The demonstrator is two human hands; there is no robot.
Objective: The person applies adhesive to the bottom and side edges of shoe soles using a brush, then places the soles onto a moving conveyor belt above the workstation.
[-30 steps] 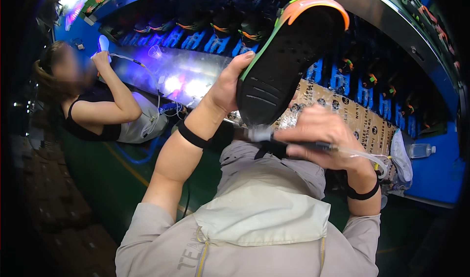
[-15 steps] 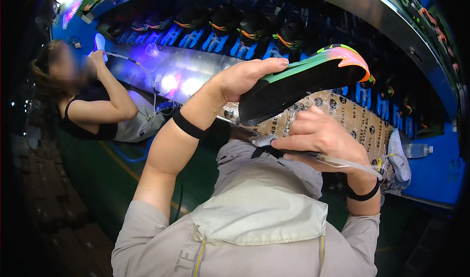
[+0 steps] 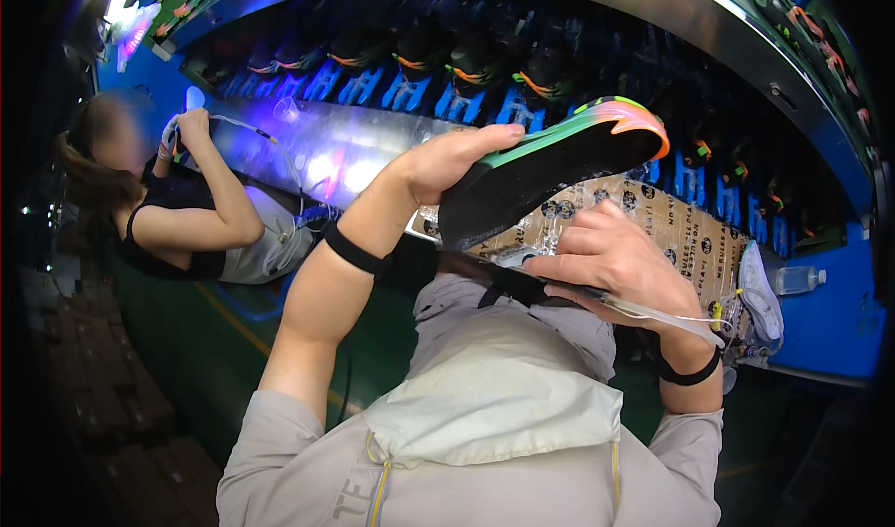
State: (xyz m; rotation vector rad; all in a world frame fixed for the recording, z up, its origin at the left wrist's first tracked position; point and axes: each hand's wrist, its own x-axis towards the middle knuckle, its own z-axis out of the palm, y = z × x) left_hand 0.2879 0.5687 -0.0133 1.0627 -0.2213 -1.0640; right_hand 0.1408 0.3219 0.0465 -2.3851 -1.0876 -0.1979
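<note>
My left hand (image 3: 452,159) grips a shoe sole (image 3: 550,187) by its heel end, the thumb lying along the green sidewall. The sole's black face is turned toward me, and its toe end, pink and orange, points up to the right. Below the heel, my right hand (image 3: 615,266) is closed around a thin-handled brush (image 3: 511,257) with a pale head. A clear tube (image 3: 685,322) runs from it past my right wrist. The brush head is close to the sole's lower edge; whether they touch I cannot tell.
Dark shoe uppers on blue stands (image 3: 461,98) line the rack behind. Cardboard (image 3: 690,238) covers part of the bench. A white shoe-shaped piece (image 3: 760,289) and a clear bottle (image 3: 799,280) are at right. A co-worker (image 3: 196,215) sits at left beside the metal bench (image 3: 359,131).
The sole and my left hand have shifted slightly left, the toe end tipping a little. My right hand stays nearly in place with the brush. The co-worker's raised hands have changed position.
</note>
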